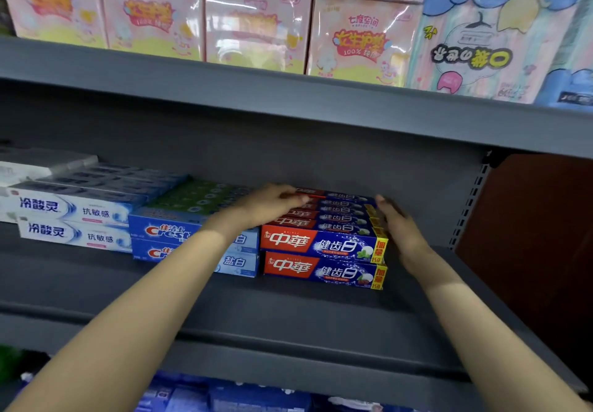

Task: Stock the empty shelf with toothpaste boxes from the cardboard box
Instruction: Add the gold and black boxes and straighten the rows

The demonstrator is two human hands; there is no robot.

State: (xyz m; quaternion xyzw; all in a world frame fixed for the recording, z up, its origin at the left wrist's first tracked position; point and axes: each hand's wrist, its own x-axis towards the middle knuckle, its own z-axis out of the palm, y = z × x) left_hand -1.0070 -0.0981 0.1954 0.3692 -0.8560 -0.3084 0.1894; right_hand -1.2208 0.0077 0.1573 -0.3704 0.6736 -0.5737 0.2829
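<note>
Red/blue toothpaste boxes (324,241), stacked two high on grey shelf (288,309), sit btwn both hands. Left hand (272,203) lies flat on stack top, fingers straight. Right hand (396,222), fingers extended, presses stack's right end. Crest boxes (179,232) just left of left hand.

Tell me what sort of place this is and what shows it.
Most likely a shop aisle, perhaps a supermarket or drugstore. A grey metal shelf holds neat stacks of toothpaste boxes in several brands, and wrapped pink packs fill the shelf above. The left hand and right hand rest on the red-and-blue stack.
</note>
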